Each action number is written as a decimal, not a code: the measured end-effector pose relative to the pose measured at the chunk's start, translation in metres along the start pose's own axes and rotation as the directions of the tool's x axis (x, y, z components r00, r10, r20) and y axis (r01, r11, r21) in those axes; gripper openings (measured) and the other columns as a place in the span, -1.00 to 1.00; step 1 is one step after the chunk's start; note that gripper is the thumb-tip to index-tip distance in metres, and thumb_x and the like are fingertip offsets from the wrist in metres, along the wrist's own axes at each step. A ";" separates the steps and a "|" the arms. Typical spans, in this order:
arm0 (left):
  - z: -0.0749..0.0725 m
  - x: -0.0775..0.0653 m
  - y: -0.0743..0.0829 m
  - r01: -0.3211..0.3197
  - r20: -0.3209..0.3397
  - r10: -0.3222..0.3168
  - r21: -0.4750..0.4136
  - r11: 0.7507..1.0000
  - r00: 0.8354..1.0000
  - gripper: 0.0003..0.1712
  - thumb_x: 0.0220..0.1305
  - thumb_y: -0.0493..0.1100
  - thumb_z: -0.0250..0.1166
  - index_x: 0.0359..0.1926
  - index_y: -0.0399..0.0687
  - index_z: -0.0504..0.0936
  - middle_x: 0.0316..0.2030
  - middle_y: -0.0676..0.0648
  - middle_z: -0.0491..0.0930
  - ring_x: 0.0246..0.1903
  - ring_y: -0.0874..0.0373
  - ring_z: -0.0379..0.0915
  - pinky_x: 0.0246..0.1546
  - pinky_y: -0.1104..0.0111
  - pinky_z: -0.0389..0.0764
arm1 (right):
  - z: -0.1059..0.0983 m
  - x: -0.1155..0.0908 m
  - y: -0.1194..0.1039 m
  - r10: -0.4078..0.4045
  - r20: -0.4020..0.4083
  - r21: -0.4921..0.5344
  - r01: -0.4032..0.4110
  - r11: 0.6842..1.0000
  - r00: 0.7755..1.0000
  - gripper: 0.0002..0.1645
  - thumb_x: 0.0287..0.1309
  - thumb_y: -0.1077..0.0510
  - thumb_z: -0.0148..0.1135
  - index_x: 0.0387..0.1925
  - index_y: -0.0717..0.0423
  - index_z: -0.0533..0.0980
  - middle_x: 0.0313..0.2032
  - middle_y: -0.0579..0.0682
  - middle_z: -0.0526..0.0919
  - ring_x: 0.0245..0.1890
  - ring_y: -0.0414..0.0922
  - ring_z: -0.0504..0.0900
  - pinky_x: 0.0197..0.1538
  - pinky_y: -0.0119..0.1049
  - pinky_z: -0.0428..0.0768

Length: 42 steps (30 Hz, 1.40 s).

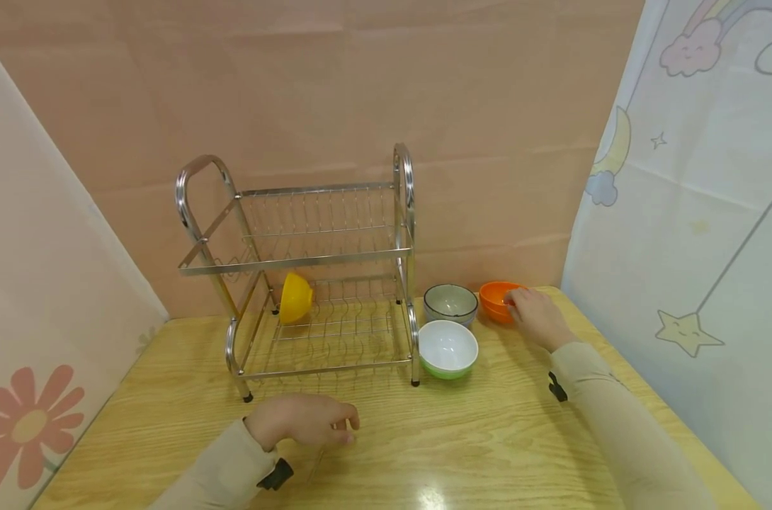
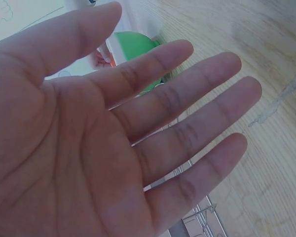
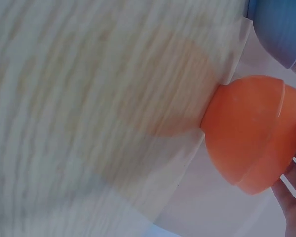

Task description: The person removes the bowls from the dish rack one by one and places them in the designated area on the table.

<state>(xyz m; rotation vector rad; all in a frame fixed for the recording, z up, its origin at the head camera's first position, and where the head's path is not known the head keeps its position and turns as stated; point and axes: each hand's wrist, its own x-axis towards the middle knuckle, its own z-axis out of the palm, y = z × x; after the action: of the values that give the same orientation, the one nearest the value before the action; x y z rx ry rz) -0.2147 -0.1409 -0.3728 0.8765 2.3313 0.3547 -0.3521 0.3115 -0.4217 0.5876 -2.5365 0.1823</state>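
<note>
My left hand (image 1: 312,419) is above the table in front of the rack. In the left wrist view its fingers (image 2: 180,101) are extended and spread, with nothing in the palm. At the back right, my right hand (image 1: 537,315) is at the rim of an orange bowl (image 1: 493,303). In the right wrist view the fingers (image 3: 290,202) reach partly behind that bowl (image 3: 244,133), at its rim. Whether they pinch it is hidden. To its left is a grey bowl with a dark rim (image 1: 451,302). In front of that stands a bowl, white inside and green outside (image 1: 448,348).
A two-tier metal dish rack (image 1: 325,261) stands left of the bowls on the wooden table (image 1: 424,432). On its lower tier a yellow bowl (image 1: 294,299) leans on its side. Cloth backdrops (image 1: 488,142) enclose the back and both sides.
</note>
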 end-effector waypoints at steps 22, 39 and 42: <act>0.002 0.001 -0.001 -0.010 -0.011 0.010 0.006 1.000 1.000 -0.73 0.41 0.01 0.14 0.05 0.10 0.55 -0.15 0.14 0.62 -0.18 0.32 0.54 -0.16 0.36 0.56 | 0.002 -0.001 -0.009 0.020 0.049 0.024 -0.021 0.999 0.999 -0.86 0.22 0.32 0.22 -0.18 0.24 0.48 -0.27 0.13 0.61 -0.28 0.09 0.59 -0.18 0.00 0.58; 0.001 0.005 0.000 -0.043 -0.004 0.043 0.006 0.999 0.999 -0.71 0.42 0.02 0.13 0.06 0.07 0.54 -0.16 0.15 0.61 -0.19 0.34 0.52 -0.16 0.36 0.56 | -0.060 0.017 -0.169 -0.516 -0.125 0.207 0.531 0.822 0.847 -0.77 0.10 0.26 0.35 -0.19 0.07 0.53 -0.25 -0.13 0.65 -0.21 -0.17 0.61 -0.08 -0.26 0.59; 0.001 0.007 0.001 -0.045 0.000 0.045 0.004 0.999 0.999 -0.71 0.42 0.02 0.12 0.06 0.07 0.54 -0.16 0.15 0.61 -0.19 0.34 0.52 -0.17 0.36 0.56 | -0.053 0.002 -0.193 -0.604 -0.011 0.214 0.591 0.777 0.797 -0.77 0.14 0.17 0.35 -0.16 -0.02 0.52 -0.23 -0.21 0.63 -0.19 -0.25 0.59 -0.05 -0.33 0.56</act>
<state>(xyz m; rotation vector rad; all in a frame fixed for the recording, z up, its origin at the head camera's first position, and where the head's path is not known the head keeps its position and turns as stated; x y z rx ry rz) -0.2173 -0.1357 -0.3766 0.9324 2.3159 0.3688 -0.2432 0.1502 -0.3728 1.4699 -2.2564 0.1966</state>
